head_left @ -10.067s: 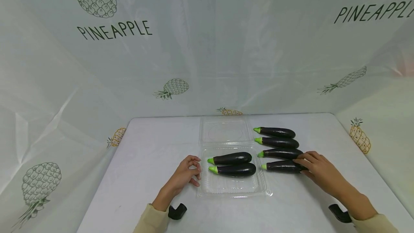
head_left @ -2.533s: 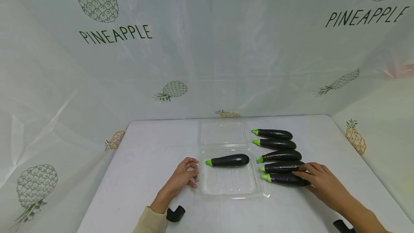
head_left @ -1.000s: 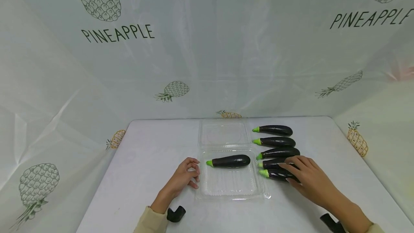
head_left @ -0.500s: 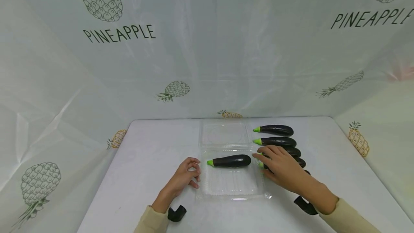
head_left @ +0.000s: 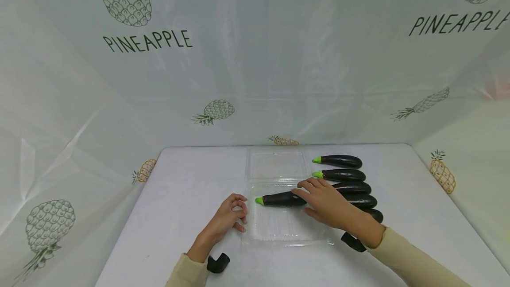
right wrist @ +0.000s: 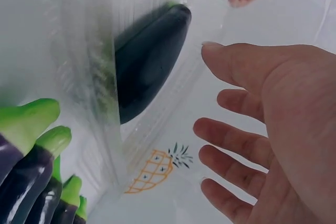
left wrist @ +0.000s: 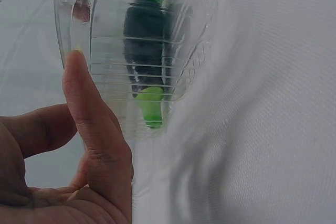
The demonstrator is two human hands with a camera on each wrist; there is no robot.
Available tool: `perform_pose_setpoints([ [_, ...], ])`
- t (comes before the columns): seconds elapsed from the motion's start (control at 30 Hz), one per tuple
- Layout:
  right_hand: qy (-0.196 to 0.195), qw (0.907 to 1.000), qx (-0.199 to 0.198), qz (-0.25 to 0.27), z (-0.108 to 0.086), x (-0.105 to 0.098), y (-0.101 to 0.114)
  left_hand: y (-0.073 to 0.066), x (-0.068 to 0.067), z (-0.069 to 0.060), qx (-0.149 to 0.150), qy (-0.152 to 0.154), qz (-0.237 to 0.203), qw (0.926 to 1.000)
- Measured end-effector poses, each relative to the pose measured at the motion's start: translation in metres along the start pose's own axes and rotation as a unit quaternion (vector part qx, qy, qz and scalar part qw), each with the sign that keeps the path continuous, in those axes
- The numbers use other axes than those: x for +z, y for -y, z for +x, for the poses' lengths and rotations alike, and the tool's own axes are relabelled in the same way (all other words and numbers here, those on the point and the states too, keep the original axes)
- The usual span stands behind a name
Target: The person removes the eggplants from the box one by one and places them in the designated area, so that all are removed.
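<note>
One dark purple eggplant (head_left: 279,199) with a green stem lies in the near half of a clear plastic container (head_left: 275,235); the lid lies folded back. My right hand (head_left: 328,205) hovers over its blunt end, fingers spread. In the right wrist view a gap shows between hand and eggplant (right wrist: 152,64). At the container's left side rests my left hand (head_left: 227,216), fingers loosely bent; in the left wrist view a fingertip touches the rim. Several more eggplants (head_left: 343,175) lie in a row right of the container, the nearer ones partly hidden by my right hand.
The white table (head_left: 191,176) ends at a back edge behind the lid (head_left: 276,163). A pineapple-print curtain (head_left: 255,56) surrounds it. Black camera mounts (head_left: 218,262) sit at both wrists.
Ten seconds ago two eggplants lay in the container; now one does, and the row at the right has gained one. My right hand has moved left from the row to above the container.
</note>
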State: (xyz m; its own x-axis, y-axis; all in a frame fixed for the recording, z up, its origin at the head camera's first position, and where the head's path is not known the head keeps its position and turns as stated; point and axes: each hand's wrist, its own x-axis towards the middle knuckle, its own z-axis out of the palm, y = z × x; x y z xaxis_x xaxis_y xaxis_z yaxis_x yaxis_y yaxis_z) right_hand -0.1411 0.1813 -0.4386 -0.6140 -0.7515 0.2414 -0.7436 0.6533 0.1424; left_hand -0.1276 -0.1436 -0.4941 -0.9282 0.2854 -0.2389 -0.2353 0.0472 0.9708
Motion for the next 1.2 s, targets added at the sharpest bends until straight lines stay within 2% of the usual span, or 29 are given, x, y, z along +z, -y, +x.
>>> perform_pose_setpoints([
  [0.3,0.039,0.9992,0.006,0.008,0.01,0.008,0.005,0.001,-0.001,0.001,0.0,0.004,0.002,1.0],
  [0.87,0.042,0.9988,-0.024,-0.003,0.016,0.017,0.007,0.001,-0.001,0.0,0.004,0.009,-0.003,1.0],
  [1.2,0.045,0.9984,-0.029,-0.021,0.02,0.019,0.007,0.0,-0.001,0.0,0.005,0.007,-0.002,1.0],
])
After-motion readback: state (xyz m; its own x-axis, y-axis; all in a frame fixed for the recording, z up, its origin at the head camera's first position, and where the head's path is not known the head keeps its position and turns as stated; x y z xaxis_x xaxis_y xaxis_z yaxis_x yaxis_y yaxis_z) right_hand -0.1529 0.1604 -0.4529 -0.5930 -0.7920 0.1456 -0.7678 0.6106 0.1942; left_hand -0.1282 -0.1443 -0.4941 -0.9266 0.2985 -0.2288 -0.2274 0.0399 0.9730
